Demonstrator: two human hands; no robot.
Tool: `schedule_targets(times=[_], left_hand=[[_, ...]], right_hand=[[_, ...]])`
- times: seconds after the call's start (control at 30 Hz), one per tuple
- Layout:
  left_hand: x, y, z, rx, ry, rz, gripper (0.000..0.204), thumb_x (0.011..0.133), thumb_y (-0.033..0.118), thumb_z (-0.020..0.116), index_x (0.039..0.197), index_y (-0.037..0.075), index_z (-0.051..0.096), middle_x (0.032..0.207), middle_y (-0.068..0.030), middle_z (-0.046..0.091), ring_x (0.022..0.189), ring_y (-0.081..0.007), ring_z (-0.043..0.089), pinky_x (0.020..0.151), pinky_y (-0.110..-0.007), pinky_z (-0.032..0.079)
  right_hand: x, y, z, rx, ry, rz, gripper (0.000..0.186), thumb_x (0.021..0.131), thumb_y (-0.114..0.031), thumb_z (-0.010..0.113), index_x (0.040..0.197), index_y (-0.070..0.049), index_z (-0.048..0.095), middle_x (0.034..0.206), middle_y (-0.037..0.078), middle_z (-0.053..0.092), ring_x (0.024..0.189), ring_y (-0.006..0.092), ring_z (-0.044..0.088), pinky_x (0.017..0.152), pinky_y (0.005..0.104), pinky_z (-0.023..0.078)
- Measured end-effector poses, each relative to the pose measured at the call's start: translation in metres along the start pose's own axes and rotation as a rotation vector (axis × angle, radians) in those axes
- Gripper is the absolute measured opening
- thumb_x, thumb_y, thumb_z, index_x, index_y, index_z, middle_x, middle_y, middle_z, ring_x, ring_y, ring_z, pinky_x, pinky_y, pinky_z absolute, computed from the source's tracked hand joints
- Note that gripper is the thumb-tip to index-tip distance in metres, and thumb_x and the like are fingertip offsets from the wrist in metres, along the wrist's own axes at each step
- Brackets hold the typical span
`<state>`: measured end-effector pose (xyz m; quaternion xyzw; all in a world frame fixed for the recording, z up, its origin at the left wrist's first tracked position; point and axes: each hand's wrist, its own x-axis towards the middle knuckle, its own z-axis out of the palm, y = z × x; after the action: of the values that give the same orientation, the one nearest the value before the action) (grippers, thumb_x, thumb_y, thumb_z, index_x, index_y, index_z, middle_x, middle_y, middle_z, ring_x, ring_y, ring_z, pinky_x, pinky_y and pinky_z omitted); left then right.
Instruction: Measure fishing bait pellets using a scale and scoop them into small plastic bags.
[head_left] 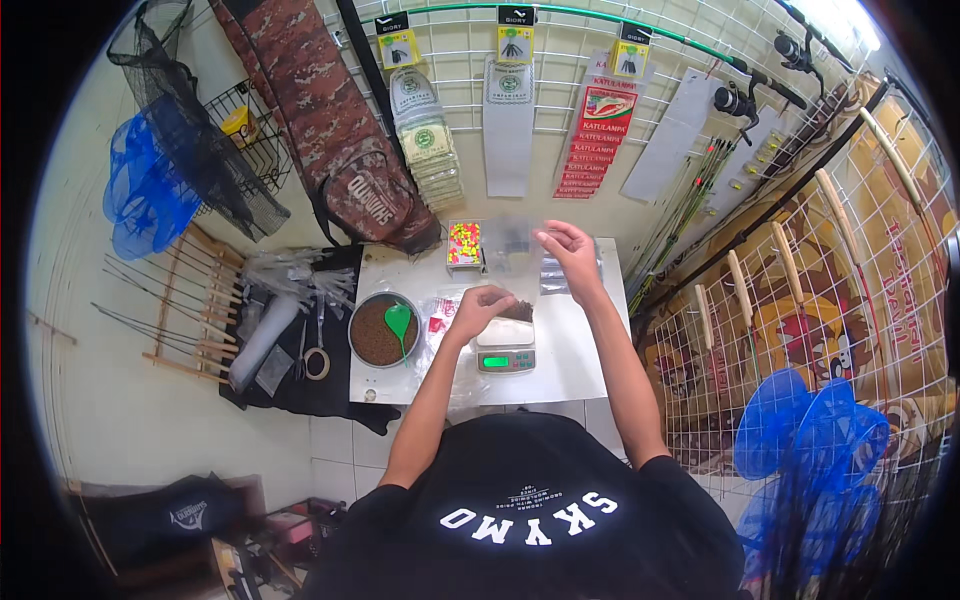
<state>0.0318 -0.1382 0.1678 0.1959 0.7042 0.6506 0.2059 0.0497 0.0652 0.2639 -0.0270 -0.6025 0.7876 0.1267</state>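
A digital kitchen scale [506, 359] with a lit green display stands on the white table in front of me. Over its pan, a clear plastic bag [518, 262] holds a small heap of dark brown granules [520, 310] at its bottom. My left hand [480, 312] is closed, its fingertips pinching the bag's lower left side by the granules. Higher and to the right, my right hand [572, 258] has bent fingers and pinches the bag's upper right edge. Left of the scale sits a round metal bowl [353, 338] of brown granules, a green scoop [398, 320] lying on them.
A box of red and yellow pieces [464, 243] stands at the table's back. Flat clear bags [560, 275] lie behind my right wrist. On the black cloth at left are scissors [301, 350] and a tape roll [317, 363]. Wire racks [700, 330] with fishing gear line the walls.
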Motion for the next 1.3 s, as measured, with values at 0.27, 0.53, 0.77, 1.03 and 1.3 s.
schedule_targets(times=[0.27,0.53,0.77,1.03,1.3], left_hand=[[-0.007,0.008,-0.034,-0.063,0.090,0.030,0.024,0.086,0.020,0.068,0.097,0.000,0.069,0.090,-0.0070,0.070,0.083,-0.0108,0.063,0.075,-0.025,0.048],[-0.031,0.007,-0.086,-0.158,0.171,-0.079,0.028,0.091,0.022,0.063,0.105,-0.002,0.067,0.096,-0.0064,0.068,0.088,-0.0109,0.061,0.078,-0.025,0.049],[-0.049,0.001,-0.114,-0.157,0.225,-0.049,0.024,0.091,0.024,0.062,0.098,0.002,0.068,0.089,0.0001,0.066,0.080,-0.0052,0.059,0.068,-0.020,0.047],[-0.059,0.003,-0.139,-0.192,0.190,-0.207,0.022,0.093,0.024,0.058,0.097,0.003,0.064,0.094,-0.0001,0.063,0.091,-0.0087,0.058,0.084,-0.029,0.050],[-0.072,0.009,-0.146,-0.320,0.114,-0.201,0.026,0.095,0.026,0.056,0.109,0.004,0.060,0.106,-0.0035,0.062,0.101,-0.0082,0.056,0.081,-0.026,0.049]], right_hand=[[-0.049,0.066,0.021,-0.235,-0.211,0.481,0.045,0.082,-0.033,0.071,0.119,-0.009,0.062,0.106,0.004,0.063,0.101,0.0136,0.056,0.080,0.0301,0.048],[-0.045,0.108,0.077,-0.062,-0.126,0.370,0.027,0.090,-0.025,0.063,0.105,-0.002,0.065,0.097,0.004,0.065,0.088,0.0115,0.061,0.078,0.0272,0.051],[-0.044,0.121,0.101,-0.176,-0.177,0.359,0.024,0.090,-0.022,0.063,0.100,0.000,0.066,0.093,0.003,0.066,0.084,0.0080,0.059,0.077,0.0248,0.049],[-0.050,0.130,0.134,-0.019,-0.021,0.341,0.016,0.083,-0.017,0.071,0.081,-0.003,0.063,0.078,0.002,0.064,0.069,0.0051,0.056,0.060,0.0192,0.043],[-0.062,0.131,0.151,-0.001,0.021,0.222,0.014,0.082,-0.011,0.072,0.076,-0.004,0.061,0.077,0.002,0.064,0.071,0.0051,0.057,0.065,0.0200,0.045]])
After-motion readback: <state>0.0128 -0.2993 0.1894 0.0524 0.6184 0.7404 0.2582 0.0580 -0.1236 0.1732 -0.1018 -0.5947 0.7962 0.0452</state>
